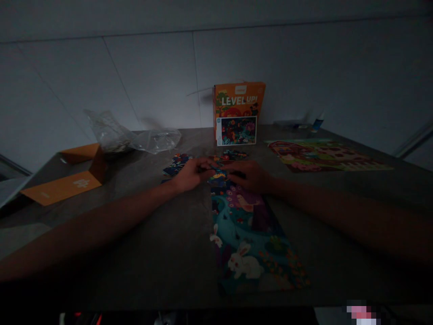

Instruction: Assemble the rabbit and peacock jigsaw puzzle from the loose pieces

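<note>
A partly joined jigsaw puzzle (243,243), with white rabbits and a blue stream, lies on the grey table in front of me. At its far end, both hands meet over a bright yellow and blue puzzle piece (218,177). My left hand (193,174) has thumb and fingers closed at the piece's left edge. From the other side, my right hand (251,176) is closed on its right edge, with some fingertips in shadow. Loose puzzle pieces (176,164) lie beside and beyond my left hand; more dark pieces (237,155) lie just past my fingers.
An orange puzzle box (239,101) stands at the back, a picture card (237,131) leaning on it. Clear plastic bags (157,139) and an open orange box lid (64,187) lie left. Another finished puzzle (328,155) and a small bottle (317,124) are right.
</note>
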Motion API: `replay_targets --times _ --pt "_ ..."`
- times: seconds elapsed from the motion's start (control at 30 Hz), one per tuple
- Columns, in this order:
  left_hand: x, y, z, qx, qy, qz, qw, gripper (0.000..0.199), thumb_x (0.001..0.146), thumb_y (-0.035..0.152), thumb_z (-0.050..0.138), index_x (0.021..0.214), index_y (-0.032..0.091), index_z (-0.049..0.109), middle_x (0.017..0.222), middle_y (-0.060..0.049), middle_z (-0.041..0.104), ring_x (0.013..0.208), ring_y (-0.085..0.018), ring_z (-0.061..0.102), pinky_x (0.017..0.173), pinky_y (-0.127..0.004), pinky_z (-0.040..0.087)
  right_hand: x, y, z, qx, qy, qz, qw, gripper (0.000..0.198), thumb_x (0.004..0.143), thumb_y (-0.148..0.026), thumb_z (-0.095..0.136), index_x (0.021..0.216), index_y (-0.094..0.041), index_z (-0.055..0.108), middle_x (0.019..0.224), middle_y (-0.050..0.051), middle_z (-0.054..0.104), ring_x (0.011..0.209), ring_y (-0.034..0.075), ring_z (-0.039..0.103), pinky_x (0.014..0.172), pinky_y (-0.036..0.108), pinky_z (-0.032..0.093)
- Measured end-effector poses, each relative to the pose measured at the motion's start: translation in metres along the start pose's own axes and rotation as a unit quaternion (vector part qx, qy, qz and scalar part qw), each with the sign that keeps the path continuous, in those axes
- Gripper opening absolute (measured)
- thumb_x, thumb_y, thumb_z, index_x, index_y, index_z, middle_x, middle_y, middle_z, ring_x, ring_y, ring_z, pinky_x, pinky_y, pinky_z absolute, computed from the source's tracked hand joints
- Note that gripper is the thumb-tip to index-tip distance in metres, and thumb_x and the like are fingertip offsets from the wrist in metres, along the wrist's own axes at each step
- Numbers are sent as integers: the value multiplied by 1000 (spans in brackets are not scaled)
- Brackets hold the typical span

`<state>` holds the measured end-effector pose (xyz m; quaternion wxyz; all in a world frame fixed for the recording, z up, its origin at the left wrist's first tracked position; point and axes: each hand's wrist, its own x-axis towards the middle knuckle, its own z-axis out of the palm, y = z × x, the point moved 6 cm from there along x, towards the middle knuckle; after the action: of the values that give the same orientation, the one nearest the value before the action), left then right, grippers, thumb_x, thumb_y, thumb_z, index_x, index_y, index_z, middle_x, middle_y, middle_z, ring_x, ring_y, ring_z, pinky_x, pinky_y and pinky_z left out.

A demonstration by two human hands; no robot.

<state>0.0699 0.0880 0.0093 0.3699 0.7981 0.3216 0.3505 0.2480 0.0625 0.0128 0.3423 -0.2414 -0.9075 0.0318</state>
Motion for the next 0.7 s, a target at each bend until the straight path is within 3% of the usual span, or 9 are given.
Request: replay_targets --times 0.17,0.47,0.7 --pt "-1 -2 5 14 -36 -7 999 24 82 35 72 94 15 66 71 1 66 65 -12 60 61 -22 44 1 -3 1 -15 -9 -30 999 29 98 -23 55 121 -17 72 104 9 77 94 19 72 85 32 55" --pt "-1 0 3 75 -17 4 997 24 85 36 68 94 14 71 75 -2 68 67 -14 60 62 -24 46 2 -4 0 -11 -9 -31 999 30 98 -22 56 123 -21 71 102 7 76 93 18 70 84 31 54" --pt "-1 0 -2 180 4 0 984 24 89 31 60 96 15 77 79 -3 71 70 -17 62 60 -24 46 2 -4 1 -26 -16 -22 999 29 97 -20 55 120 -18 73 105 9 75 94 19 70 84 31 54"
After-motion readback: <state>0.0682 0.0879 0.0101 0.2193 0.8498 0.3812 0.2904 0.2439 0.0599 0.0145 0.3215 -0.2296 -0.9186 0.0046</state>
